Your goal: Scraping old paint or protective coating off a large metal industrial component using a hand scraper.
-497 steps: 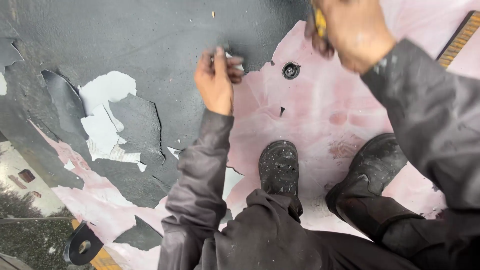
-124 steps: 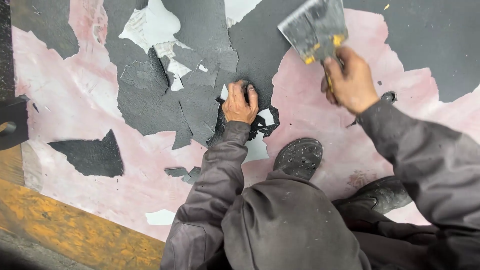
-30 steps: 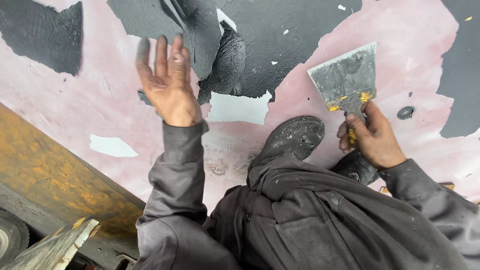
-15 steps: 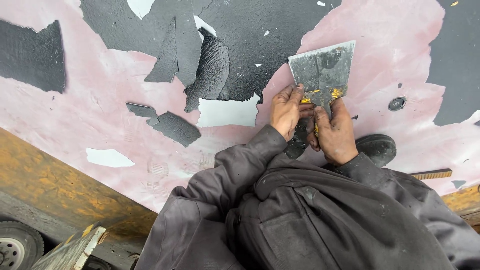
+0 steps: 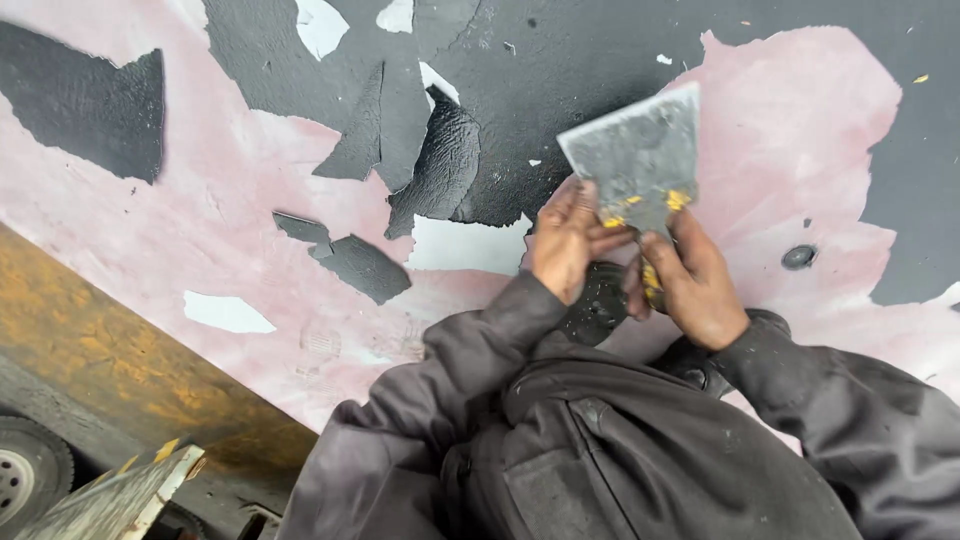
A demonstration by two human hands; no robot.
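Your right hand [image 5: 695, 285] is clenched around the yellow handle of a wide, grey, paint-crusted metal scraper [image 5: 635, 155], whose flat blade points up and away from you, held in the air above the pale pink surface [image 5: 200, 240]. Your left hand [image 5: 565, 240] is beside it, fingertips pinching the lower left edge of the blade where it meets the handle, so both hands grip the same tool, just in front of your chest. Under your hands, a dark boot [image 5: 598, 305] rests on the pink surface. Up and to the left, a curled flap of black coating [image 5: 440, 170] lifts off the surface, with loose black flakes [image 5: 345, 255] lying near it and bare white patches [image 5: 470, 245] showing between. A small dark round fitting [image 5: 798, 257] sits to the right of the hands. Your dark grey jacket [image 5: 620, 450] fills the lower frame.
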